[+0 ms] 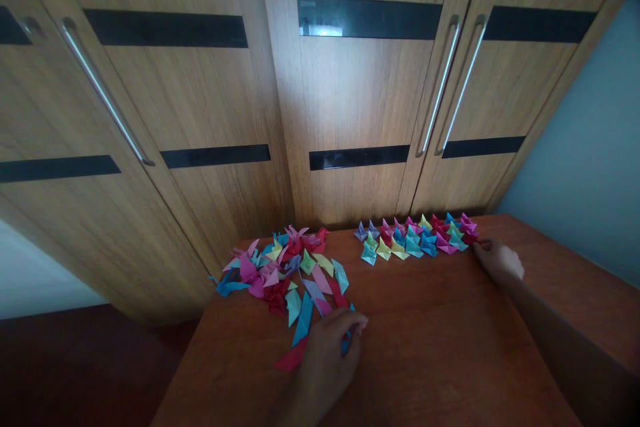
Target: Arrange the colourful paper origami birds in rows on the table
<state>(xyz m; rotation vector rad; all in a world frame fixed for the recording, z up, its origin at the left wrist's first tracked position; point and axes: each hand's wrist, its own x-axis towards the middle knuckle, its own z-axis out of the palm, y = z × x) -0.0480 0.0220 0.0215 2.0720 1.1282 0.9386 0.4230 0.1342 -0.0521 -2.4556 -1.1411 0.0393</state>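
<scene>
Colourful folded paper pieces [260,270] lie in a loose heap on the left of the reddish-brown table [420,340]. My left hand [337,347] is at the near end of this heap, its fingers curled round a blue paper piece [346,343]. Towards the back right, small folded paper shapes [413,241] in many colours stand close together in rows. My right hand [497,260] is at the right end of these rows, its fingertips pinched together at a dark red piece [469,239].
Behind the table stands a wooden wardrobe [350,93] with metal handles and dark panels, close to the table's back edge. A pale blue wall [590,167] is at the right.
</scene>
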